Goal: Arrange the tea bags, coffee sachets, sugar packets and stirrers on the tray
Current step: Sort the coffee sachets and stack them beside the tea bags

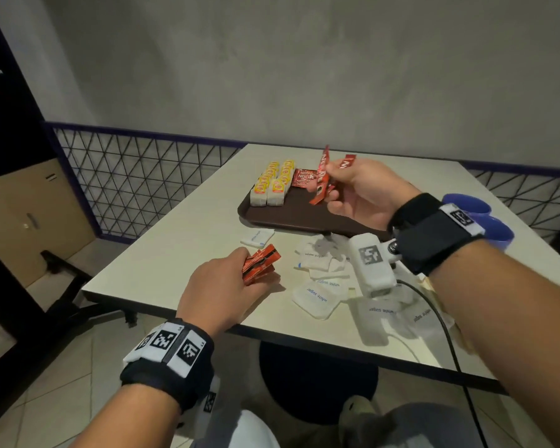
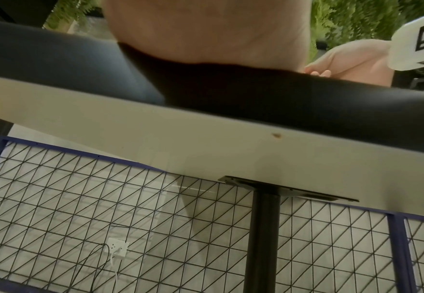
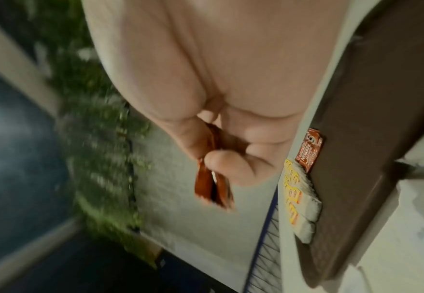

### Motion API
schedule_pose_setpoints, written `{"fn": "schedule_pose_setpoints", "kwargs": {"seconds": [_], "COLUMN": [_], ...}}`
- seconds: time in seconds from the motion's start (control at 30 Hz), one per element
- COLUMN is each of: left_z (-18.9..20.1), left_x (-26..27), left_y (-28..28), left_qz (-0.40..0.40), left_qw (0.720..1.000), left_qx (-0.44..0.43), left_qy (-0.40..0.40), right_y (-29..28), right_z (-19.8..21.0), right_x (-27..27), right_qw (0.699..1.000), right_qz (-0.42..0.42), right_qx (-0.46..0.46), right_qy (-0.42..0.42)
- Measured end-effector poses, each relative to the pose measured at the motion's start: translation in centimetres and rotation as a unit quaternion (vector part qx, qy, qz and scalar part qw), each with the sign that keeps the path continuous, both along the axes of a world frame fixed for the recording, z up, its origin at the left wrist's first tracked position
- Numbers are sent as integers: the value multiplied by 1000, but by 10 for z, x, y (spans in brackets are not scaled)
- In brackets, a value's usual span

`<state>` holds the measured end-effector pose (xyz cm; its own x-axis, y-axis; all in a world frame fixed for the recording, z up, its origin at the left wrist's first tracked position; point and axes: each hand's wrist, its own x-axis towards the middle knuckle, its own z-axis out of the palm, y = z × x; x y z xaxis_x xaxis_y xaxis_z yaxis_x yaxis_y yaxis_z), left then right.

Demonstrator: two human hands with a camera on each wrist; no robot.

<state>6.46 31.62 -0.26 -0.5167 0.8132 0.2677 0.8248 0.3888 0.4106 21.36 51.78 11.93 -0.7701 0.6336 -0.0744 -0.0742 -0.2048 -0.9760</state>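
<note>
A dark brown tray (image 1: 291, 218) lies at the far middle of the table. Two rows of yellow-labelled tea bags (image 1: 272, 185) stand at its far left, with one red coffee sachet (image 1: 304, 177) flat beside them. Above the tray, my right hand (image 1: 332, 184) pinches several red coffee sachets (image 1: 320, 179) that fan upward. The right wrist view shows those sachets (image 3: 213, 184) between thumb and fingers, the tray (image 3: 381, 99) and the tea bags (image 3: 303, 202). My left hand (image 1: 251, 270) grips a bundle of red sachets (image 1: 262, 261) near the table's front left. White sugar packets (image 1: 320, 295) lie scattered before the tray.
Blue cups (image 1: 476, 218) stand at the right table edge behind my right wrist. A black cable (image 1: 446, 334) runs over the front right edge. A wire mesh fence (image 1: 136, 182) lines the wall. The left wrist view looks under the table at its black pedestal (image 2: 263, 237).
</note>
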Motion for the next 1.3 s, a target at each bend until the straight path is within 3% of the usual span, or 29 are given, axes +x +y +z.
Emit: {"fn": "schedule_pose_setpoints", "kwargs": {"seconds": [0.13,0.27,0.43,0.83,1.0,1.13,1.23,1.3], "left_z": [10,15,7,2,6,3,1,4], "left_x": [5,2,-4,-2,17,12,8,7], "left_y": [-3,-5,-5,5,11,12,10,12], "left_qz": [14,37,79,192,223,184,187,176], "left_qw": [993,978,968,926,943,976,981,984], "left_qx": [22,58,120,259,223,111,53,11], "left_qy": [-115,-196,-204,-196,-106,-35,-11,-1], "right_y": [19,29,37,18,17,13,11,11], "right_z": [-15,-35,-57,-66,-67,-66,-65,-64], "right_x": [31,61,81,75,78,78,77,75], "right_qw": [972,946,933,954,965,978,989,984], "right_qz": [-55,-61,-87,26,26,16,11,5], "right_qx": [-179,-244,-276,-229,-206,-159,-112,-131], "right_qy": [144,207,215,194,163,130,100,119]}}
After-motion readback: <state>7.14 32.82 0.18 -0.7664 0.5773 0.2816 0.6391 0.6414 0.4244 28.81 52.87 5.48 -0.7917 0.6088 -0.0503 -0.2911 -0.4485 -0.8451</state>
